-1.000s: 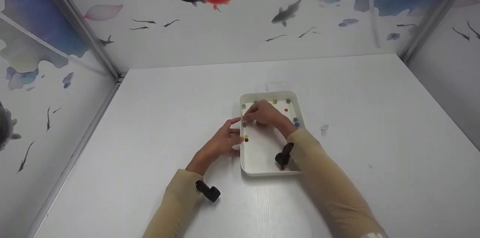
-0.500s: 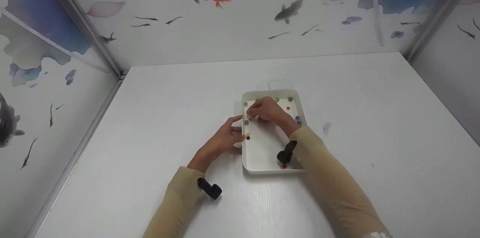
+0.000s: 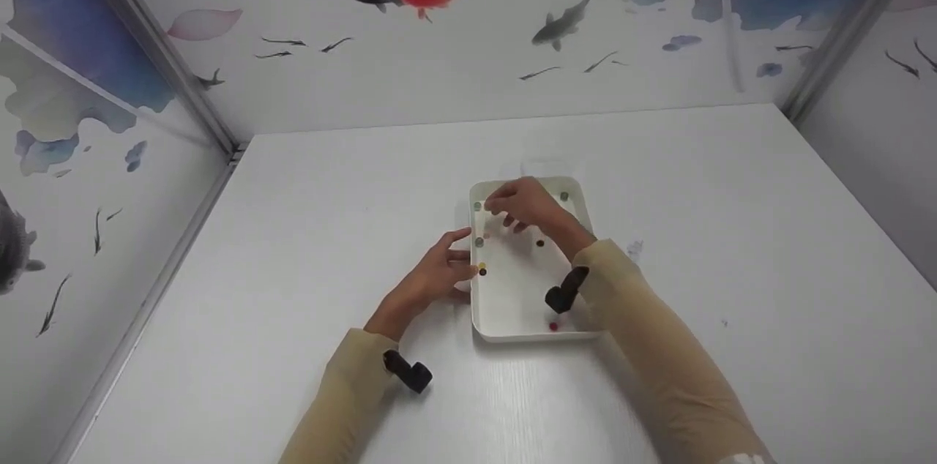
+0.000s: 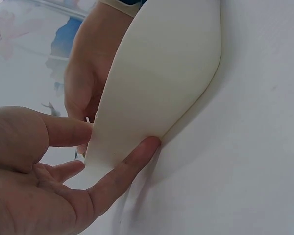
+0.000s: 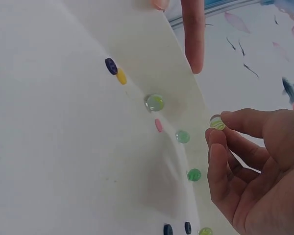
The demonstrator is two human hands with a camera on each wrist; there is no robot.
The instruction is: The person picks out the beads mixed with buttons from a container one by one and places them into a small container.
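Observation:
Between thumb and fingertips, my right hand point(image 3: 523, 202) pinches a clear marble point(image 5: 217, 122) with a yellow-green swirl, raised above the far left part of a shallow white tray point(image 3: 512, 303). My left hand point(image 3: 438, 272) holds the tray's left side, thumb at the rim and fingers along the outer wall. Inside the tray by that wall lie a clear marble point(image 5: 155, 103), a pale green marble point(image 5: 183, 136) and a green marble point(image 5: 194, 175). Small flat discs lie there too: a dark disc point(image 5: 111, 66) against a yellow disc point(image 5: 121, 76), and a pink disc point(image 5: 158, 125).
A red bead-like piece point(image 3: 553, 326) sits near the tray's front wall, and a dark piece point(image 3: 540, 243) lies mid-tray. Behind the tray a faint transparent object point(image 3: 549, 167) rests on the white table point(image 3: 351, 208). Patterned panels point(image 3: 468, 69) enclose the back and sides.
My right hand has moved away from the left wall's middle toward the tray's far end and risen, uncovering the dark piece mid-tray. The left hand stays where it was.

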